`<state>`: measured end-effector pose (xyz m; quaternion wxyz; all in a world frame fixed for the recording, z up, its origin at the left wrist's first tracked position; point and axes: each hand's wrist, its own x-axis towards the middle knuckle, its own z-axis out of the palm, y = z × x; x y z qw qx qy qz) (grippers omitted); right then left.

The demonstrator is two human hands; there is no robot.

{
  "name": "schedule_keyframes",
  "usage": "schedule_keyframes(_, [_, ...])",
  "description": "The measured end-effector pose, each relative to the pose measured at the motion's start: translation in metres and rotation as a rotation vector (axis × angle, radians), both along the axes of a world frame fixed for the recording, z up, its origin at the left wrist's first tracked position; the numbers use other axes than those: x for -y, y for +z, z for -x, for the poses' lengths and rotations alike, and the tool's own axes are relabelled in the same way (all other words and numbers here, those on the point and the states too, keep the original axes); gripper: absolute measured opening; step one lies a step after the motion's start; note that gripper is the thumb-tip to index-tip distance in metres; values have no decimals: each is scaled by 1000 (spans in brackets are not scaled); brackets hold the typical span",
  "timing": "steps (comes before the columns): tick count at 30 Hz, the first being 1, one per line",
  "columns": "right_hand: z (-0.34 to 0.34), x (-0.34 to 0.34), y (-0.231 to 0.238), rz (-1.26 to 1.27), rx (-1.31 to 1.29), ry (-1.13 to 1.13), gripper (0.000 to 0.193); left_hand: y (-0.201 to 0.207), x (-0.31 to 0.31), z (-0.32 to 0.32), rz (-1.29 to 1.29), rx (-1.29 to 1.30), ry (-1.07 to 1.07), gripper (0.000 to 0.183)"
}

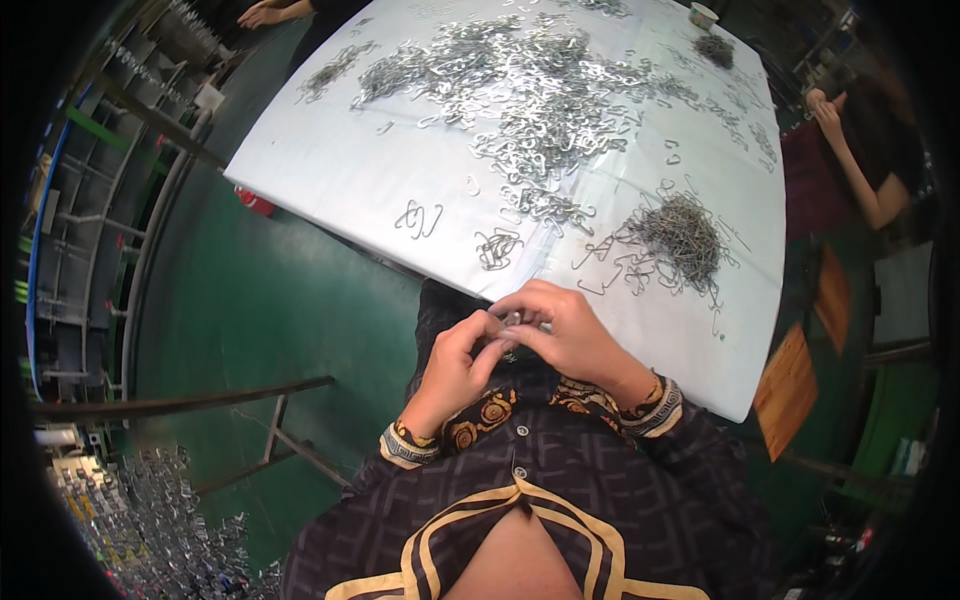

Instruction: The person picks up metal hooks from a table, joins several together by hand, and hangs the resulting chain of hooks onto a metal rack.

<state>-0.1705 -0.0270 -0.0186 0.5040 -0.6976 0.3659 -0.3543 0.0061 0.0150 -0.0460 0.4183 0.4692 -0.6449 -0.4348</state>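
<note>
In front of my body, just off the table's near edge, my left hand (450, 362) and my right hand (568, 332) meet with fingertips pinched together. Both grip a small silver metal piece (514, 320), mostly covered by the fingers, so its exact shape is hidden. Ahead of them on the white-covered table (350, 180) lies a little heap of bent wire hooks (497, 248). To its left are a few loose wire hooks (418, 218). A larger tangle of thin wire hooks (682, 238) sits to the right of my hands.
Shiny flat metal hooks (560, 130) spread over the table's middle and far side. A small tub (703, 15) stands at the far right corner beside a dark wire pile (714, 51). Other people's hands show at right (828, 110) and far left (262, 14). Metal racks (95, 250) line the left.
</note>
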Motion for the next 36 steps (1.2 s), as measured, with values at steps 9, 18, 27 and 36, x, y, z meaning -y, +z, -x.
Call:
schedule_keyframes(9, [-7, -22, -22, 52, 23, -190, 13, -6, -2, -1, -36, 82, -31, 8])
schedule_keyframes(18, [-2, -37, -25, 211, -35, -200, 9, -15, 42, -15, 79, 169, -106, 15])
schedule_keyframes(27, [-1, -51, -28, 198, -67, -190, 9, -67, 105, 73, 799, 474, -477, 14])
schedule_keyframes(36, [4, -52, -31, 161, -82, -200, 8, -72, 97, 101, 831, 817, -452, 7])
